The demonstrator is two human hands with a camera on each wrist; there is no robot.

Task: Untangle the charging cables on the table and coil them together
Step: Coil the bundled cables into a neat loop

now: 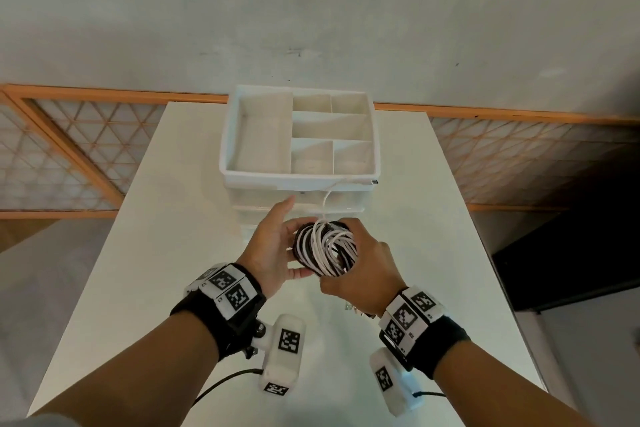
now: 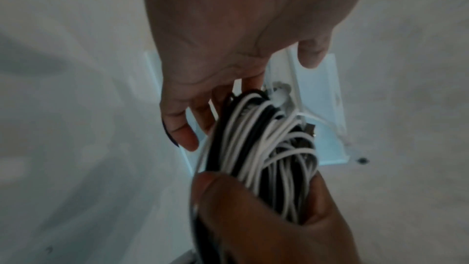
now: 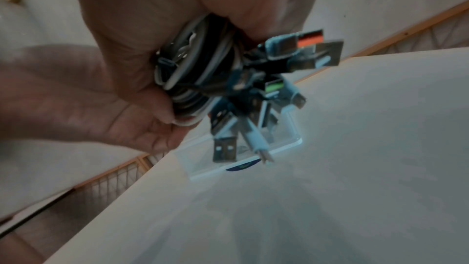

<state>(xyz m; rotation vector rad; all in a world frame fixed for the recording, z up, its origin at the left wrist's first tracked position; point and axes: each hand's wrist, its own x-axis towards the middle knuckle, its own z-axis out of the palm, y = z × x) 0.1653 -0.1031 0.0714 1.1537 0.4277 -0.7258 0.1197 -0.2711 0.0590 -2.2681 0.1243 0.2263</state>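
A coil of black and white charging cables (image 1: pixel 325 248) is held up over the table, in front of the organizer. My right hand (image 1: pixel 363 263) grips the coil from its right side, fingers wrapped round the loops. My left hand (image 1: pixel 287 243) lies against the coil's left side with its fingers mostly straight and its thumb under the coil. In the left wrist view the coil (image 2: pixel 253 138) sits between the left hand (image 2: pixel 228 91) and the right hand (image 2: pixel 253 214). One white strand (image 1: pixel 325 201) runs from the coil up onto the organizer's front rim. Several USB plugs (image 3: pixel 304 47) stick out of the bundle.
A white organizer (image 1: pixel 298 180) with several empty compartments stands on drawers at the back middle of the white table (image 1: pixel 166 253). An orange lattice railing (image 1: pixel 86 149) runs behind and beside the table. A dark block (image 1: pixel 571 253) sits low at the right.
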